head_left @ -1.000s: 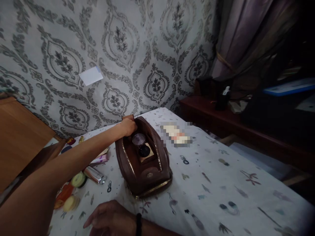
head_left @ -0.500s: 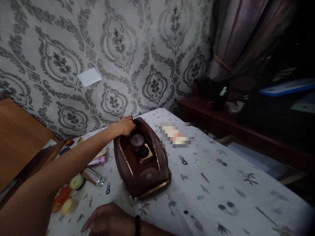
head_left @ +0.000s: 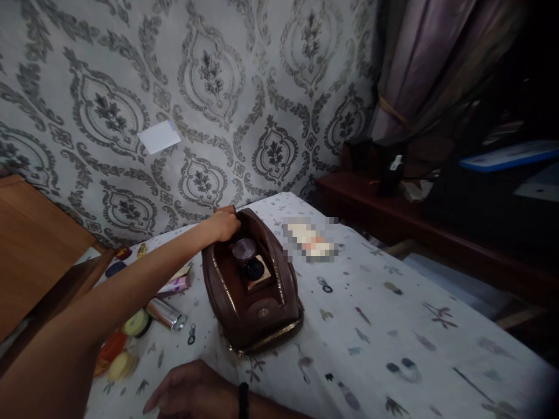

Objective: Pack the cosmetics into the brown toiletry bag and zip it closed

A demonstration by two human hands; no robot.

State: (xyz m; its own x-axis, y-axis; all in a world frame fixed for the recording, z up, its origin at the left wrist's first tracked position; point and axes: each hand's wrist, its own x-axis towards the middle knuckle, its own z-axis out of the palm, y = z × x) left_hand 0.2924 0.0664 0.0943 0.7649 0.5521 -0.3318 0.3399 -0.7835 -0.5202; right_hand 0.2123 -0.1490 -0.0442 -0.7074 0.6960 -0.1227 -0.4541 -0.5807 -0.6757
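This looks like a room in a home, though which room is unclear. Beyond the left fingers (head_left: 234, 223) rises grey-and-white damask-patterned wallpaper (head_left: 275, 152). Right of them, a tied-back mauve fabric curtain (head_left: 408, 70) hangs near dark red wooden furniture (head_left: 349, 187). Beneath them spreads a white cloth printed with small plants (head_left: 371, 349); left stands an orange-brown wooden panel (head_left: 37, 238).

Clock from the brown bag (head_left: 257, 317): left hand (head_left: 227, 225) at 11, fingertips hidden at the rim. Right hand (head_left: 190, 389) at 7, cut by bottom edge. Flat item (head_left: 311, 240) at 2 pixelated, unreadable. Orange item (head_left: 112, 347) at 8, part hidden by left forearm (head_left: 144, 273). Wooden panel (head_left: 37, 250) at 9, cut by left edge.
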